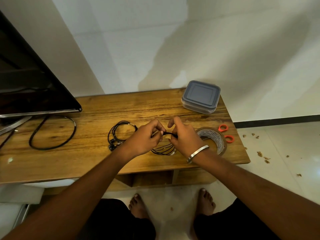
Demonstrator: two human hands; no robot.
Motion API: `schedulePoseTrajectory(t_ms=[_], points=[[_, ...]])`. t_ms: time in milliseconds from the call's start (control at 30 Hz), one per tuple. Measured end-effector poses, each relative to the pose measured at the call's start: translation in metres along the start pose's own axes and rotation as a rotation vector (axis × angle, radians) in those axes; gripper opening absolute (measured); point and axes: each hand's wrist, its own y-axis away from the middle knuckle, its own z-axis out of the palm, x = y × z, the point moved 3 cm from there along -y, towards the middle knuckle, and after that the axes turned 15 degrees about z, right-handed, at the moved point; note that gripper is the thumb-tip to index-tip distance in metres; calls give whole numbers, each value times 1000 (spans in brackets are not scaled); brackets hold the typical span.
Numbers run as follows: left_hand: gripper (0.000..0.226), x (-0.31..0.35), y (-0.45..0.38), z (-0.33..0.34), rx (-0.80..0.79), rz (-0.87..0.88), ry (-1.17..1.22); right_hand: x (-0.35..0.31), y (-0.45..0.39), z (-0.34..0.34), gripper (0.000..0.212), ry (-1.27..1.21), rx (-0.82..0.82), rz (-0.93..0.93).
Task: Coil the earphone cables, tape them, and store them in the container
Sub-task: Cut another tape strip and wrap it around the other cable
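Tape is being wrapped around the coil at this moment, as I judge it. Both hands meet above the middle of the bench. The left hand has its fingers closed in a pinch on the top of the black coil, and the right hand pinches the same bundle from the other side, with its index finger lifted free. Between the two pinches a small brown piece shows (probably the tape strip, but it is too small to be sure). The loops hang down from the fingers toward the bench; holding the coil from the top keeps the turns together, so the strip can go around them.

The tape roll lies flat just beside the right wrist, and the scissors lie behind it, only the orange handles visible; both are near, I think for easy cutting. A second cable lies on the bench left of the hands, loosely coiled, with its earbuds at the near side. The container stands at the far right corner with its lid still on, well apart from the hands, so storing is not yet begun. A thicker cord under the screen is not part of this
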Motion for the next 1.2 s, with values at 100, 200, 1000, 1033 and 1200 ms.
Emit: schedulePoseTrajectory(t_ms=[100, 200, 1000, 1033, 1200], points=[[11, -1, 1, 1, -14, -3, 22, 1, -1, 0, 32, -41, -3, 46], [5, -2, 2, 0, -31, 9, 38, 1, -2, -1, 25, -48, -14, 77], [25, 3, 5, 10, 130, -436, 594, 0, 1, 0, 14, -99, 105, -65], [27, 3, 4, 10, 125, -457, 604, 1, 1, 0, 15, -97, 108, -68], [24, 2, 5, 9, 105, -488, 667, 1, 2, 1, 16, -79, 106, -81]])
